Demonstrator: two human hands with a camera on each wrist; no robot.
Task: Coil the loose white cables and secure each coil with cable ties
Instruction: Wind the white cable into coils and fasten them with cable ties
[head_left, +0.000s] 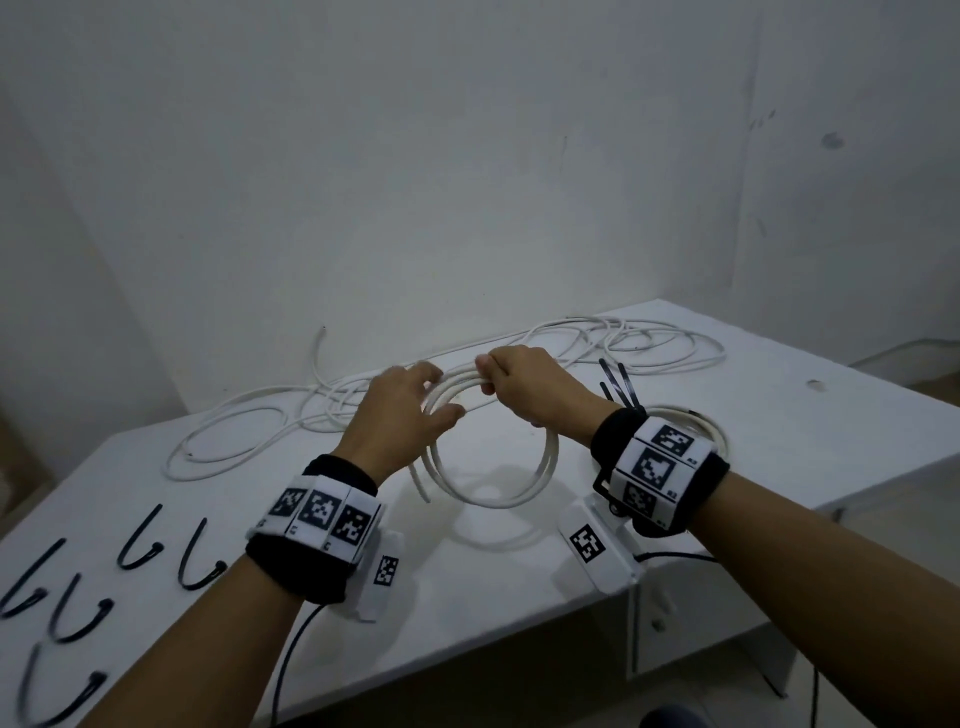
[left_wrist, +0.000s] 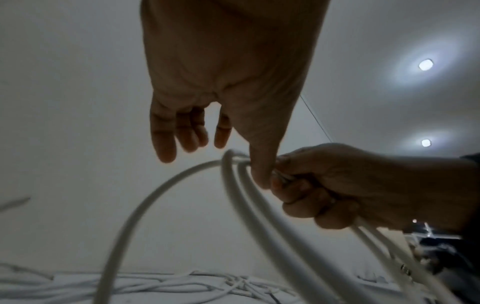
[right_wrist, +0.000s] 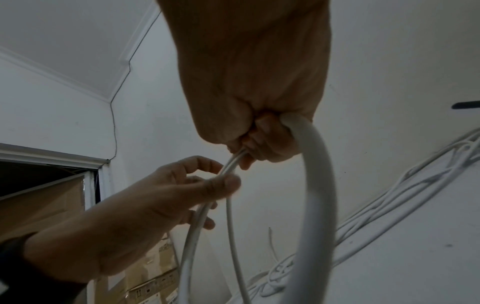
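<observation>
White cable coil (head_left: 491, 457) in right hand's (head_left: 524, 387) grip, hanging below

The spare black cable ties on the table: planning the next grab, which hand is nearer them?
Left. The left hand is on the side where the black cable ties lie; the right hand, gripping the coil, is farther across.

Head cam looks down and forward over the white table (head_left: 519, 571) from above. Both wrist cams sit super close under the palms, angled up toward wall and ceiling, and all three catch the cable coil (head_left: 493, 467) between the hands.
</observation>
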